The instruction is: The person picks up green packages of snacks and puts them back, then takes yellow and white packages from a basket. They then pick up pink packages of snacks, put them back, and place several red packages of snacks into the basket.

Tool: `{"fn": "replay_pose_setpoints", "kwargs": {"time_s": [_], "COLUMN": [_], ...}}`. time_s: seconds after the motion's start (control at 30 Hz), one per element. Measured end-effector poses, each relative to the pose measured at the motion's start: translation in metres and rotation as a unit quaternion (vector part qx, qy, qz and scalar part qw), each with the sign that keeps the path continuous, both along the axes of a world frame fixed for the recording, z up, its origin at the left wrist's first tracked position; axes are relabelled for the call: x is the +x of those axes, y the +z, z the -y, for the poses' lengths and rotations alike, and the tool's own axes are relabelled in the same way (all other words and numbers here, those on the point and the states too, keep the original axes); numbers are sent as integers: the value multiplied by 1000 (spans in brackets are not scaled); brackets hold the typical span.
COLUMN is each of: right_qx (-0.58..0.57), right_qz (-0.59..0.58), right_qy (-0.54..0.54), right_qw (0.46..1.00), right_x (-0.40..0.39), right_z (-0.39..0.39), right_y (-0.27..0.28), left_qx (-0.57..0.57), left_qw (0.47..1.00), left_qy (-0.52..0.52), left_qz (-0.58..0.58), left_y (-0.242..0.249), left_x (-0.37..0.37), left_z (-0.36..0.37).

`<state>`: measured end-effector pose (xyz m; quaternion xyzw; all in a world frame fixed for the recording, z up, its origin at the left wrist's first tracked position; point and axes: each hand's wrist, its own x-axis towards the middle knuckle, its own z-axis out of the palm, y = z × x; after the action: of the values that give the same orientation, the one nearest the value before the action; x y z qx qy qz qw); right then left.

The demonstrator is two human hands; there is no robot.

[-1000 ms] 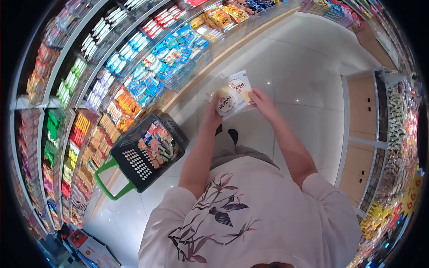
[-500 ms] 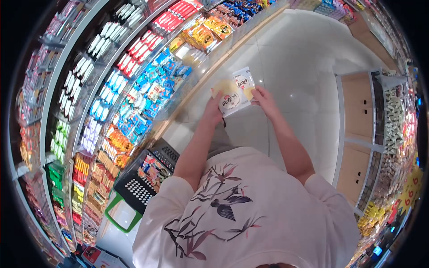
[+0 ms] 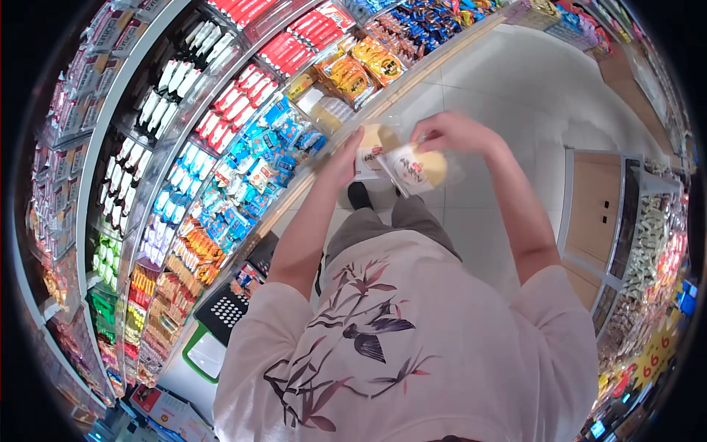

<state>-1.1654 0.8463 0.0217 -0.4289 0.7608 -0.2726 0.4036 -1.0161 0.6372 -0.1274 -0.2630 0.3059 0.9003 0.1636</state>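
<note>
Brightly lit shelving with a pale wooden front ledge [image 3: 412, 77] curves along the left of the shop, beside a glossy grey tiled floor [image 3: 508, 96]. Someone in a white T-shirt with a printed bird and branches [image 3: 442, 324] stands there. Their black perforated plastic basket [image 3: 220, 313], much of it in sight earlier, now lies mostly behind the left sleeve.

Near the ledge's edge, above the floor, are two flat clear packets with round yellow contents and white labels. A moment ago they were fanned nearly face-up; now the right one has swung over and tilted, so both can be told apart. The left hand [image 3: 345, 160] grips the left packet [image 3: 372, 156] by its side; its long axis runs away from the body, label end nearest. The right hand [image 3: 449, 132] pinches the right packet [image 3: 410, 171] by its upper edge; it slants, label end lower left, yellow end toward the right, slightly blurred.
</note>
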Motion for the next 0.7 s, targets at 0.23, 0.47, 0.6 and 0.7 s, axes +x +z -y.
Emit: {"fn": "replay_pose_setpoints", "kwargs": {"time_s": [0.23, 0.47, 0.6, 0.7], "right_qx": [-10, -211, -30, -20], "right_qz": [-40, -4, 254, 275], "right_qy": [116, -176, -243, -183], "right_qw": [992, 962, 936, 944], "right_x": [-72, -138, -138, -112], "right_z": [78, 58, 44, 45], "right_y": [-53, -118, -144, -158], "left_qx": [-82, -144, -158, -150], "left_qw": [985, 983, 960, 941], "left_qy": [-78, 110, 230, 303], "left_qz": [-132, -28, -26, 15], "left_y": [3, 4, -8, -28], "left_x": [-62, -106, -116, -118], "left_z": [-17, -34, -44, -58]}}
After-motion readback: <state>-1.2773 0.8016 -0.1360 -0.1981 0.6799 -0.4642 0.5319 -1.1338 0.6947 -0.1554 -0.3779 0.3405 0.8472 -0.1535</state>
